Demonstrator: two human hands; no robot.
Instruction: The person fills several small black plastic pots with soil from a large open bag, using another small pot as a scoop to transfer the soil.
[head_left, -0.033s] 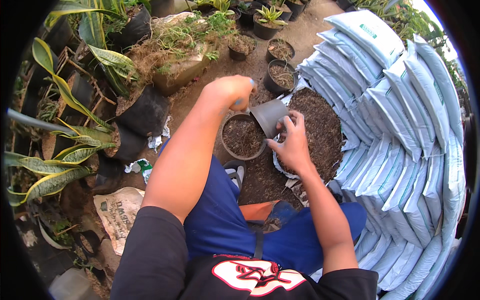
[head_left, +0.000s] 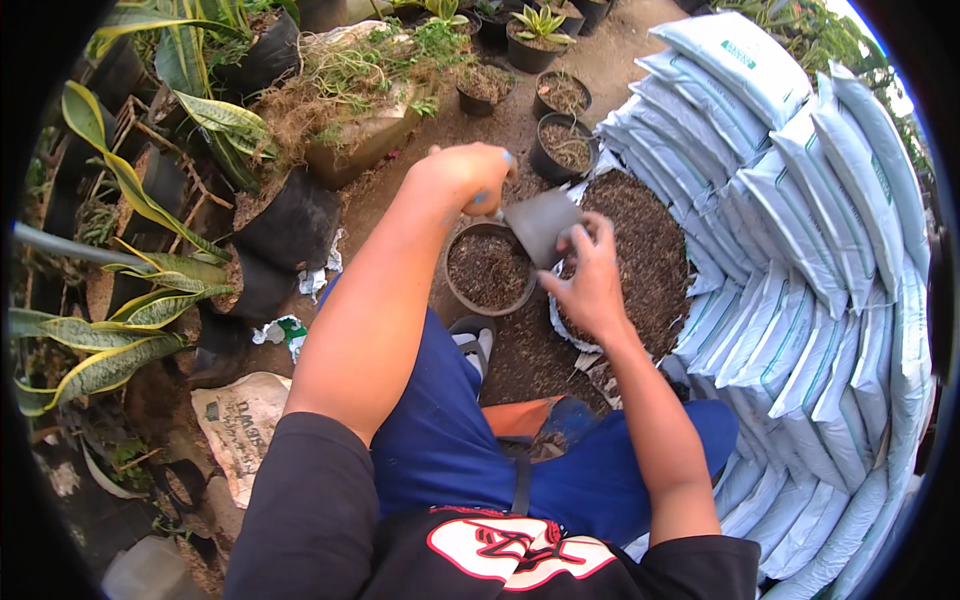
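Observation:
A grey plastic plant pot (head_left: pixel 541 229) is tipped on its side, slightly blurred, above the right edge of a round pot (head_left: pixel 490 272) of dark soil mix on the ground. My left hand (head_left: pixel 468 180) is closed at the tipped pot's upper left edge, its fingertips hidden behind the hand. My right hand (head_left: pixel 592 270) curls its thumb and fingers round the pot's right end. Right beside it stands a wide opened sack (head_left: pixel 640 265) full of brown, crumbly growing mix. The inside of the tipped pot cannot be seen.
White filled sacks (head_left: pixel 770 290) are stacked high on the right. Small black pots (head_left: pixel 562 150) stand ahead on bare soil. Variegated snake plants (head_left: pixel 120 350) in black bags line the left, near a plant-topped block (head_left: pixel 350 150). A flattened printed sack (head_left: pixel 238 425) lies by my left leg.
The tipped grey pot has turned a little between my hands, and its outline is now blurred. My hands stay almost in place.

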